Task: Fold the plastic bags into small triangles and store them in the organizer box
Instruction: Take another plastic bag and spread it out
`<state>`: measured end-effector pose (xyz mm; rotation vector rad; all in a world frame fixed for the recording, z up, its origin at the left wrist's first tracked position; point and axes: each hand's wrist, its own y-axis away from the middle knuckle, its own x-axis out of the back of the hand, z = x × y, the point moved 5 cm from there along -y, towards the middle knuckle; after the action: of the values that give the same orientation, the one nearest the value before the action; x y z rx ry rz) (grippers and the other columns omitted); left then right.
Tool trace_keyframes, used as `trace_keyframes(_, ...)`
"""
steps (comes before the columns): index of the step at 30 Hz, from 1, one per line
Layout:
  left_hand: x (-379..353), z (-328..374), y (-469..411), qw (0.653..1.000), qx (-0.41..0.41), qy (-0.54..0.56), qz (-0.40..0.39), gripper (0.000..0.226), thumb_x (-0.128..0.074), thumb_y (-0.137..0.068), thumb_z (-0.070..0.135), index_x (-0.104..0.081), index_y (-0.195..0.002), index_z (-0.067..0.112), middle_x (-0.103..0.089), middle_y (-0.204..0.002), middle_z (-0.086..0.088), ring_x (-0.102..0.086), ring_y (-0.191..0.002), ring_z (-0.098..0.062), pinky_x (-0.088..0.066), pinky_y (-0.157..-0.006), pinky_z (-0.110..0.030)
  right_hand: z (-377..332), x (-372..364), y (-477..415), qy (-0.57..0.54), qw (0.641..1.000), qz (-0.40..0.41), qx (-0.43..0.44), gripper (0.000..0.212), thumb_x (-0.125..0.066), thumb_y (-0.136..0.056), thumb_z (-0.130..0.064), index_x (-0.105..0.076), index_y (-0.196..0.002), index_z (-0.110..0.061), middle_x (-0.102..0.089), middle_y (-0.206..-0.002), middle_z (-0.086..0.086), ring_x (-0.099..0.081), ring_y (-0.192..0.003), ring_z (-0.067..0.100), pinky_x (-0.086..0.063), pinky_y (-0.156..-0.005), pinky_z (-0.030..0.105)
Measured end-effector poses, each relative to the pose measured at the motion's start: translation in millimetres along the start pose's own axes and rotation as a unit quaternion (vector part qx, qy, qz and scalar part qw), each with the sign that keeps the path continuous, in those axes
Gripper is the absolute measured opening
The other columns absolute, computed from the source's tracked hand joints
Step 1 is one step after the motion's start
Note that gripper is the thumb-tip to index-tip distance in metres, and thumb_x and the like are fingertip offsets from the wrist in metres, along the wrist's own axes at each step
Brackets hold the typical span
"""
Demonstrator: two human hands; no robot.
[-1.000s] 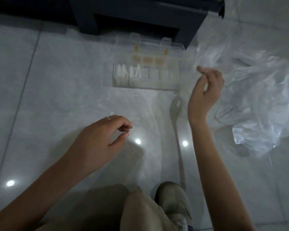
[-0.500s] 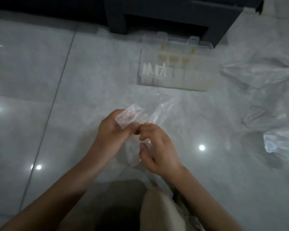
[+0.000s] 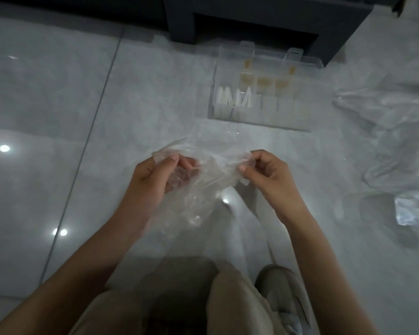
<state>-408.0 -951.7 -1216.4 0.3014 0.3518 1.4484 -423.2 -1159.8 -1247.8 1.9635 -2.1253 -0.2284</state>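
A clear plastic bag (image 3: 203, 170) hangs crumpled between my two hands above the grey floor. My left hand (image 3: 155, 180) pinches its left top edge, and my right hand (image 3: 266, 172) pinches its right top edge. The bag's lower part droops toward my knees. Beyond the hands, a transparent organizer box (image 3: 264, 93) lies open on the floor. Several white folded triangles (image 3: 235, 99) stand in its left compartments, and yellowish pieces (image 3: 264, 82) sit in the back row.
A heap of loose clear bags (image 3: 394, 141) covers the floor at the right. A dark cabinet base (image 3: 264, 22) stands behind the box. My beige trouser knee (image 3: 228, 303) and shoe (image 3: 283, 291) are at the bottom.
My right hand came back from the heap at the right. Both hands then met on a bag and have now moved apart, spreading its top edge.
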Motion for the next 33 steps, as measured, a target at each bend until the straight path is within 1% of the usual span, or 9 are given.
trace_keyframes(6,19.2,1.5,-5.1,0.997,0.017,0.001,0.078,0.034,-0.042,-0.100,0.010,-0.059,-0.071,0.013,-0.072,-0.075,0.004,-0.068,-0.084,-0.012,-0.051,-0.087,-0.033,1.5,1.0,9.1,-0.115,0.993,0.007,-0.034,0.011,-0.052,-0.089,-0.016,-0.053,-0.078,-0.016,-0.058,-0.069,-0.007,-0.052,-0.067,0.008,-0.043,-0.067,0.022)
trace_keyframes(13,34.9,6.6,-12.3,0.993,0.006,-0.038,0.113,0.015,-0.055,-0.095,0.012,-0.062,-0.084,0.017,-0.071,-0.081,0.006,-0.064,-0.069,-0.004,-0.050,-0.070,-0.018,2.3,9.1,11.9,-0.105,0.991,0.062,-0.047,0.011,-0.058,-0.090,-0.024,-0.057,-0.085,-0.015,-0.062,-0.065,-0.005,-0.056,-0.059,0.009,-0.047,-0.060,0.021)
trace_keyframes(17,35.2,14.6,-4.2,0.960,-0.106,-0.220,0.138,0.039,-0.073,-0.080,0.021,-0.051,-0.113,0.022,-0.055,-0.121,-0.004,-0.056,-0.105,-0.006,-0.046,-0.085,-0.017,4.1,10.0,15.2,-0.094,0.984,0.135,-0.062,0.018,-0.056,-0.084,-0.036,-0.057,-0.081,-0.019,-0.055,-0.069,0.000,-0.048,-0.065,0.018,-0.042,-0.065,0.032)
trace_keyframes(20,9.9,26.4,19.3,0.915,-0.271,-0.295,0.035,0.036,-0.061,-0.080,0.036,-0.053,-0.112,0.022,-0.047,-0.123,-0.004,-0.045,-0.120,-0.007,-0.037,-0.098,-0.019,6.2,0.9,17.3,-0.131,0.975,0.158,-0.090,0.019,-0.054,-0.094,-0.033,-0.058,-0.083,-0.017,-0.060,-0.079,0.005,-0.055,-0.075,0.021,-0.047,-0.072,0.037)
trace_keyframes(22,-7.7,20.1,27.5,0.901,-0.284,-0.325,-0.045,0.046,-0.065,-0.076,0.044,-0.053,-0.116,0.024,-0.042,-0.128,-0.002,-0.038,-0.128,-0.008,-0.030,-0.105,-0.018,6.2,-6.7,18.5,-0.177,0.964,0.158,-0.118,0.020,-0.049,-0.100,-0.025,-0.058,-0.088,-0.013,-0.064,-0.081,0.005,-0.060,-0.076,0.020,-0.050,-0.071,0.035)
trace_keyframes(24,-19.7,9.6,27.5,0.887,-0.274,-0.362,-0.083,0.057,-0.069,-0.073,0.047,-0.051,-0.123,0.026,-0.039,-0.131,0.002,-0.035,-0.130,-0.003,-0.028,-0.106,-0.013,5.0,-16.8,18.7,-0.253,0.951,0.106,-0.145,0.028,-0.045,-0.100,-0.029,-0.060,-0.104,-0.005,-0.069,-0.095,0.011,-0.066,-0.085,0.022,-0.055,-0.072,0.031)
trace_keyframes(27,-17.5,0.2,20.1,0.921,-0.213,-0.323,-0.048,0.025,-0.068,-0.080,0.027,-0.056,-0.102,0.031,-0.059,-0.106,0.017,-0.052,-0.105,0.011,-0.041,-0.088,-0.008,-4.8,-26.9,19.2,-0.322,0.939,-0.024,-0.115,0.049,-0.050,-0.095,-0.036,-0.048,-0.135,-0.007,-0.065,-0.119,0.013,-0.064,-0.106,0.024,-0.054,-0.083,0.028)
trace_keyframes(30,-0.9,-0.9,11.4,0.969,-0.135,-0.207,0.028,0.013,-0.064,-0.090,0.010,-0.062,-0.084,0.022,-0.068,-0.083,0.009,-0.065,-0.081,0.001,-0.051,-0.069,-0.016,-7.7,-27.7,22.6,-0.214,0.967,-0.124,-0.064,0.071,-0.062,-0.086,-0.019,-0.028,-0.146,-0.038,-0.059,-0.132,0.000,-0.060,-0.115,0.019,-0.051,-0.089,0.029)
trace_keyframes(33,9.5,2.5,7.0,0.992,-0.045,-0.072,0.091,0.019,-0.049,-0.099,0.011,-0.062,-0.085,0.015,-0.071,-0.080,0.008,-0.068,-0.078,-0.004,-0.052,-0.061,-0.019,-7.7,-32.8,28.9,-0.147,0.963,-0.222,-0.039,0.106,-0.065,-0.082,0.005,-0.002,-0.149,-0.047,-0.040,-0.149,0.001,-0.059,-0.119,0.027,-0.050,-0.094,0.035)
